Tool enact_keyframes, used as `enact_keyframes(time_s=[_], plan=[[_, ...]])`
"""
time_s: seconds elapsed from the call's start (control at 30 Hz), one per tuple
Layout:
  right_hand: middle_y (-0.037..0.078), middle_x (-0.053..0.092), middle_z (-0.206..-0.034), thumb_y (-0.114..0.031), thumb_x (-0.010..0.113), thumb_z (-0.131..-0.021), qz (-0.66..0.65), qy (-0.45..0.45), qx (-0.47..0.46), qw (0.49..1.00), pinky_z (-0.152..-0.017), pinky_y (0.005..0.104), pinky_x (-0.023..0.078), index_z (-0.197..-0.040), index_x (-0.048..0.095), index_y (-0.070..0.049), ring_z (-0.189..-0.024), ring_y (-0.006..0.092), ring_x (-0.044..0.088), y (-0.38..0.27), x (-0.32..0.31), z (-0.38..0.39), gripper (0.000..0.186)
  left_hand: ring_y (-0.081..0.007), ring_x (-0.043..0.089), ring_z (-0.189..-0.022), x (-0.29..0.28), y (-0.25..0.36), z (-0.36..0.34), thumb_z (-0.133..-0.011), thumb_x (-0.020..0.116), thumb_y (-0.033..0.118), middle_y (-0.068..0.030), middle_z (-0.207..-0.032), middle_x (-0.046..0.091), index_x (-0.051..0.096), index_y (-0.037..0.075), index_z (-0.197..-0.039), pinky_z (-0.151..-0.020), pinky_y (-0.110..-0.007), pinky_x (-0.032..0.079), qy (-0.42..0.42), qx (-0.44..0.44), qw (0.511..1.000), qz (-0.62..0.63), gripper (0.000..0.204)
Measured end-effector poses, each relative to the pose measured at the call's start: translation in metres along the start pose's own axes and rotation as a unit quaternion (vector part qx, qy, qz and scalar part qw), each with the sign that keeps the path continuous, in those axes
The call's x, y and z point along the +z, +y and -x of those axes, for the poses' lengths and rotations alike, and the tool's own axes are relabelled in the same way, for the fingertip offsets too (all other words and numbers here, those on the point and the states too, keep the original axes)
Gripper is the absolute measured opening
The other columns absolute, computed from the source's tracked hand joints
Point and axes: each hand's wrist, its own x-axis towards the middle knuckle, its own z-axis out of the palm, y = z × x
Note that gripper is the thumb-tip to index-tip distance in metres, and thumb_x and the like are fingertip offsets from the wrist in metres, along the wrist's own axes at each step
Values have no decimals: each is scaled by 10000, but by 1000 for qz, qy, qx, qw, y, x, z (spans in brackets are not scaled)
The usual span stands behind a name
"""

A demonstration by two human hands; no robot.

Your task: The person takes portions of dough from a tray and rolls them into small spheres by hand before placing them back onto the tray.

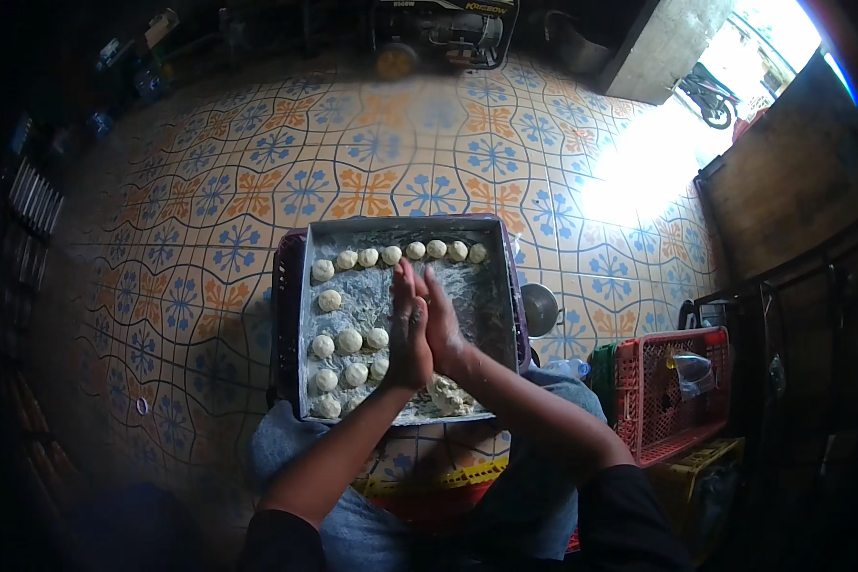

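Observation:
My left hand and my right hand are pressed palm to palm above a floured square metal tray. Their fingers point toward the tray's far side, held together and mostly straight. Anything between the palms is hidden from view. Pale round dough balls line the tray's far edge, with more in short rows on its left side. A rough lump of dough lies at the near right, partly behind my right wrist. White flour coats the tray's bottom.
A dark purple crate shows under the tray, between my knees. Right of it is a metal pot on the patterned tile floor. Farther right are a red crate and a yellow crate. A generator stands at the back.

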Motion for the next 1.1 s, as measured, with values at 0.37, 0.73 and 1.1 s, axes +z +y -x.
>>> enact_keyframes(time_s=[0.37,0.73,1.1], plan=[[172,554,-1398,-676,373,-1018,-51,97,96,989,-1019,446,486,-1508,403,-66,-1251,339,583,-50,13,18,783,-343,283,-1547,-5,14,-4,-1067,430,479,-219,-1653,315,417,23,-1547,-1232,-473,244,-97,202,938,-265,663],[182,501,-1459,-767,376,-976,-66,-93,19,993,-999,522,494,-1555,356,-117,-1226,394,588,18,-10,25,871,-367,240,-1563,2,34,13,-1039,476,325,-196,-1605,415,492,51,-1515,-1256,-539,20,-140,237,908,-317,549],[134,581,-1374,-739,432,-972,-102,105,113,983,-1107,526,412,-1441,486,-47,-1310,285,546,-38,11,21,837,-354,292,-1534,15,-10,-3,-1077,424,373,-237,-1608,373,395,11,-1546,-1244,-489,195,-47,154,951,-264,593]])
